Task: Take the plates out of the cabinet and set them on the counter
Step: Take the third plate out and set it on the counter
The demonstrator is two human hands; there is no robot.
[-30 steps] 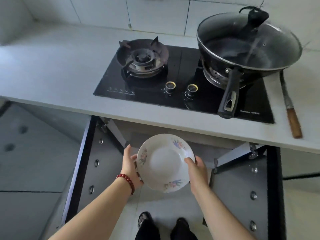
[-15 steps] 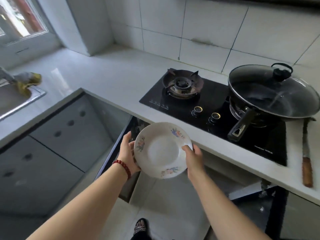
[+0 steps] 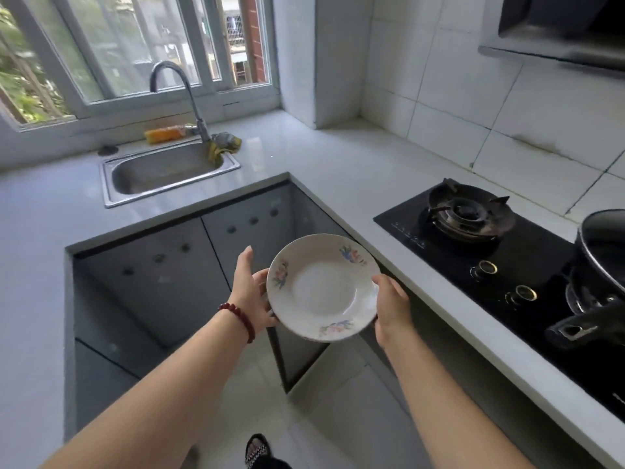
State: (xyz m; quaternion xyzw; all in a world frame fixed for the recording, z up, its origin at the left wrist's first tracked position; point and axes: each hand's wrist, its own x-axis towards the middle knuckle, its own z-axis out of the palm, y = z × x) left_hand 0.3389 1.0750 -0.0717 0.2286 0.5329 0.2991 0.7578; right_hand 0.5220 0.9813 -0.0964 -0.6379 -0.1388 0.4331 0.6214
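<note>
Plate: a white plate (image 3: pixel 323 287) with small flower prints on its rim, carried in the air in front of the person, face up and tipped a little toward the camera; it is not on any surface.
Left hand: the left hand (image 3: pixel 252 296) cups the plate's left edge, thumb on the rim, fingers partly hidden under it; a red bead bracelet (image 3: pixel 238 318) sits on that wrist.
Right hand: the right hand (image 3: pixel 392 308) grips the right edge, thumb on top of the rim, the other fingers out of sight beneath.
Counter: the pale counter (image 3: pixel 331 170) runs in an L, from the sink (image 3: pixel 169 170) under the window round the corner to the stove (image 3: pixel 500 252).
Key relation: the plate hangs just off the counter's front edge, and the bare corner stretch lies ahead of it, between sink and stove. Both hands are about equally near; a round plate has no long axis to line up.
Next move, as a guess: lift forward over the edge and lower flat onto that open corner.
Risk: the burner and the pan (image 3: pixel 600 265) stand to the right, so the left side is safer.
Cabinet: a door below the stove side appears to stand open; its inside is not visible.
</note>
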